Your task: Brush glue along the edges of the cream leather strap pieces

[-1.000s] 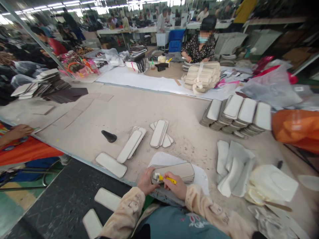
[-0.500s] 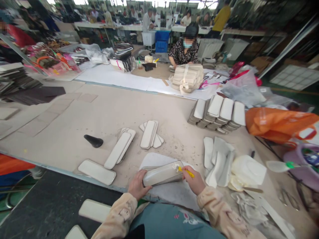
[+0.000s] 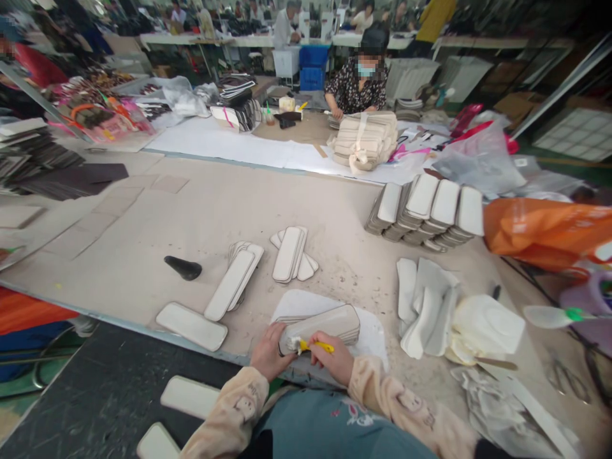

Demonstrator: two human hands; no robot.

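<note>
A small stack of long grey rounded pads (image 3: 329,321) lies on a white sheet (image 3: 373,335) at the near edge of the worktable. My left hand (image 3: 268,352) grips the stack's left end and steadies it. My right hand (image 3: 335,358) is closed on a yellow-handled brush (image 3: 313,345), whose white bristles touch the left end of the top pad. Both sleeves are pale peach.
Loose white pads (image 3: 192,325) and fanned piles (image 3: 290,254) lie ahead, with a black object (image 3: 183,268). Standing pad stacks (image 3: 430,207), white liners (image 3: 423,299) and an orange bag (image 3: 540,233) sit right. A masked person (image 3: 358,83) works across the table. Two pads (image 3: 189,395) lie lower left.
My right hand has swept the brush from the right end of the top pad back to its left end. The left hand keeps its hold.
</note>
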